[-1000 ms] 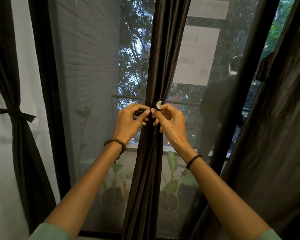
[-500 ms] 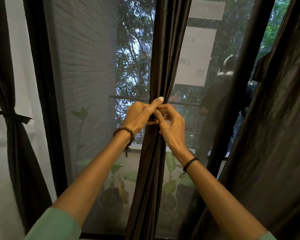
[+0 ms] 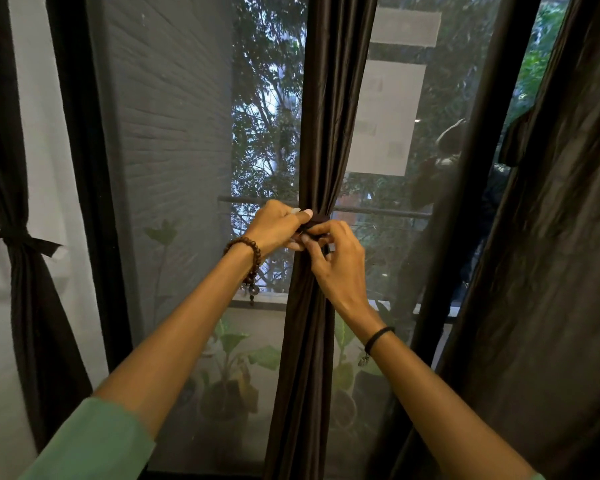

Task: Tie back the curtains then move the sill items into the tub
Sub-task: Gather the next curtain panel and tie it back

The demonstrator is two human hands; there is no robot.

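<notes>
A dark brown middle curtain (image 3: 329,116) hangs gathered into a narrow bunch in front of the window. A dark tie band (image 3: 321,218) wraps it at hand height. My left hand (image 3: 278,226) pinches the band on the curtain's left side. My right hand (image 3: 336,261) grips the band's end right in front of the bunch, fingers curled. At the far left a second curtain (image 3: 18,299) hangs tied back with a knotted band (image 3: 18,237). The sill and the tub are out of view.
A loose dark curtain (image 3: 548,271) fills the right side. Black window frame posts (image 3: 84,202) stand left and right of the glass. Potted plants (image 3: 232,368) show through the screen outside, below my arms.
Both hands have kept working the band at the curtain's middle. My left hand shifted from a raised finger to pinching the band; my right hand dropped slightly in front of the bunch.
</notes>
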